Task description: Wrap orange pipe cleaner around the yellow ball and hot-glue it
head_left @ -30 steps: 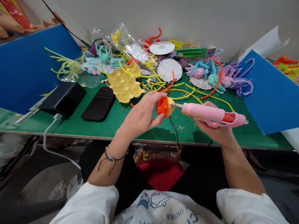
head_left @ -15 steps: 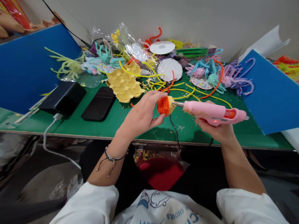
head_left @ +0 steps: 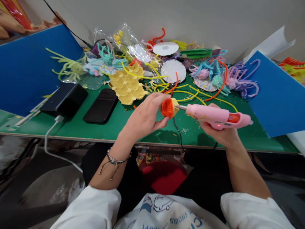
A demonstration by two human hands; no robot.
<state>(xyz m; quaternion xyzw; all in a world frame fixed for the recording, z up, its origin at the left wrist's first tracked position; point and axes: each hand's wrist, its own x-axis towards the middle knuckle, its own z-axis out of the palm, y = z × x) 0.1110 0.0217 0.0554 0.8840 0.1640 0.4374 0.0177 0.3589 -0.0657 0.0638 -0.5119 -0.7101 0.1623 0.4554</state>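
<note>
My left hand pinches a small cream cup wrapped in fuzzy orange pipe cleaner, held above the green table. My right hand grips a pink hot glue gun from below. The gun's metal nozzle touches the cream side of the orange piece. A black cord hangs from the gun area down over the table's front edge.
A yellow egg-tray piece, a black phone and a black box with a white cable lie at the left. Loose yellow and orange pipe cleaners, white discs and pastel pipe-cleaner pieces crowd the back. Blue boards stand on both sides.
The glue gun's nozzle shifted slightly against the orange piece. Both hands stay almost in the same place.
</note>
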